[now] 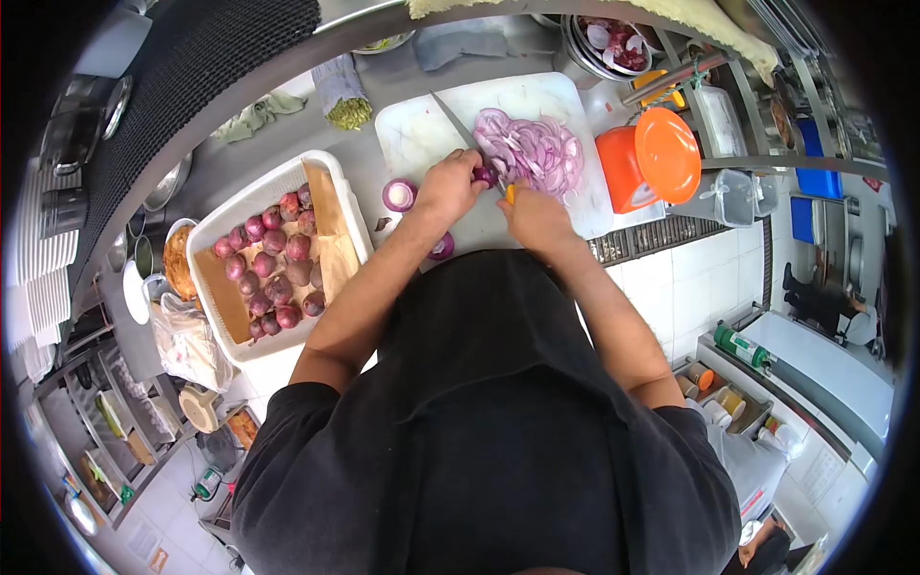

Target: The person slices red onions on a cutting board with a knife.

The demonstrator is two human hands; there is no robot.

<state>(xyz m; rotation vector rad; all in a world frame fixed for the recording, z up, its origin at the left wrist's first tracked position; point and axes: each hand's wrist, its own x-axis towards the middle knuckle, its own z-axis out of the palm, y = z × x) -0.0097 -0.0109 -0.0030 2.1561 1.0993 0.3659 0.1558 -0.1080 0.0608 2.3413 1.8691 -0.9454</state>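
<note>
On the white cutting board [407, 123], my left hand [450, 185] closes its fingers round a piece of red onion [485, 176]. My right hand [540, 222] grips the yellow handle of a knife [458, 125], whose long blade slants up and left across the board beside that onion. A heap of sliced red onion [533, 153] lies right of the blade. Left of my left wrist sits a cut red onion [399, 195], its pale face up. Another onion piece [442, 246] rests near the front edge, partly hidden by my left forearm.
To the left stands a white basket [360, 225] of whole red onions [273, 241] on brown paper. An orange scale [628, 170] is right of the board. Behind are a bundle of green stalks [347, 110] and a metal container with onion peelings [618, 46]. A metal shelf edge crosses above.
</note>
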